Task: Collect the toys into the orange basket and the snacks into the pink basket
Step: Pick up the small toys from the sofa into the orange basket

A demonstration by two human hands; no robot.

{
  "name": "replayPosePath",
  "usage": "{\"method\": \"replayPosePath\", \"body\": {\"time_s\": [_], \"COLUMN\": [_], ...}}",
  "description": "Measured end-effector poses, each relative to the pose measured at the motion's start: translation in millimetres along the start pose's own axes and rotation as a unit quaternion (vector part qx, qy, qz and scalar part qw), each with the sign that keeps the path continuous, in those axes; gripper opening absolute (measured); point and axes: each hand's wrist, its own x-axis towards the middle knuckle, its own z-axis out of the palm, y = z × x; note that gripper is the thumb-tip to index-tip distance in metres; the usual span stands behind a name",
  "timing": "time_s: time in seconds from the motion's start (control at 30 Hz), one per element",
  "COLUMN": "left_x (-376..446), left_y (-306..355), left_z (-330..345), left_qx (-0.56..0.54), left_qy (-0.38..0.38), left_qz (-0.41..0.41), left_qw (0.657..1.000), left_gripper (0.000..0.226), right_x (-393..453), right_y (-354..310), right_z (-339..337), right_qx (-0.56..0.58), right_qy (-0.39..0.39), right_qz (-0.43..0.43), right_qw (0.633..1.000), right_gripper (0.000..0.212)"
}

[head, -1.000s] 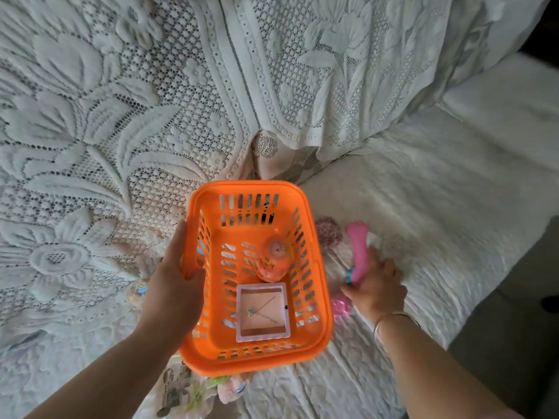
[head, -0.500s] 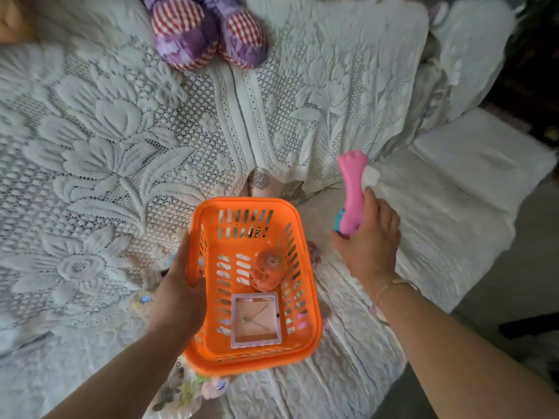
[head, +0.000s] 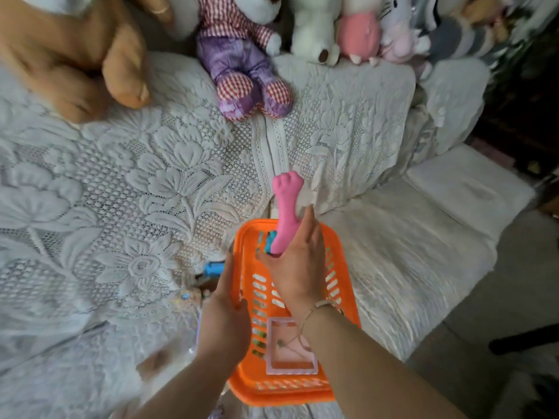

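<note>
Pink toy (head: 286, 213) base hidden in right hand (head: 295, 267) grip; left hand (head: 225, 313) clutching orange basket (head: 338, 255) rim.

Glossy plastic orange basket (head: 341, 267), matt pink toy (head: 286, 207), rough lace cover (head: 121, 192).

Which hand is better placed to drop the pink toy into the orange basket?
The right hand: it already grips the pink toy directly above the orange basket. The left hand is occupied gripping the basket's left rim.
</note>
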Motion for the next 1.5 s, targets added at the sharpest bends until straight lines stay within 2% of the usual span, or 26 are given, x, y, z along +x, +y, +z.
{"method": "replayPosePath", "body": {"time_s": [0.2,0.3,0.4,0.47,0.7,0.83,0.93,1.07,1.2,1.27,1.33,1.43,1.5], "left_x": [-20.4,-22.7,-16.7,-13.4,11.5,52.4,82.4,113.0,131.2,134.0,134.7,132.6,132.6], "left_y": [11.2,10.3,4.8,5.2,23.3,14.1,-1.9,-25.3,-52.4,-62.3,-70.0,-75.6,-80.1], "left_z": [-24.4,-27.2,-20.0,-12.2,9.2,20.0,21.3,19.1,23.5,26.0,29.2,32.0,33.4], "left_qx": [-0.026,-0.024,-0.003,-0.031,-0.036,-0.039,-0.008,0.022,0.023,0.015,0.024,0.039,0.043], "left_qy": [-0.019,-0.016,-0.011,-0.015,-0.024,0.006,0.049,0.082,0.110,0.110,0.108,0.116,0.118], "left_qz": [0.013,0.007,-0.008,-0.015,0.010,0.011,0.004,-0.005,0.004,0.006,0.007,-0.004,-0.005], "left_qw": [0.999,1.000,1.000,0.999,0.999,0.999,0.999,0.996,0.994,0.994,0.994,0.992,0.992], "left_gripper": [0.081,0.083,0.086,0.086,0.072,0.074,0.076,0.078,0.074,0.072,0.075,0.079,0.081], "right_x": [-18.7,-19.1,-13.7,-5.0,49.1,81.8,95.5,89.7,61.2,53.1,49.1,41.5,34.4], "right_y": [-11.2,-12.8,-8.5,-0.6,38.2,72.4,108.4,158.6,207.7,212.6,212.4,218.0,226.7], "right_z": [-8.9,-26.6,-54.2,-72.2,-96.4,-57.8,-20.4,30.2,100.9,122.5,134.6,150.1,159.1], "right_qx": [-0.047,-0.066,-0.104,-0.133,-0.204,-0.195,-0.185,-0.181,-0.194,-0.205,-0.188,-0.159,-0.148], "right_qy": [-0.005,-0.008,-0.029,-0.048,-0.082,-0.082,-0.110,-0.194,-0.304,-0.340,-0.375,-0.388,-0.370], "right_qz": [0.074,0.043,0.000,-0.016,-0.022,-0.010,0.007,0.017,0.021,0.027,0.052,0.065,0.049], "right_qw": [0.996,0.997,0.994,0.990,0.975,0.977,0.977,0.964,0.933,0.917,0.906,0.905,0.916], "right_gripper": [0.130,0.125,0.110,0.097,0.068,0.059,0.058,0.065,0.068,0.074,0.066,0.057,0.055]}}
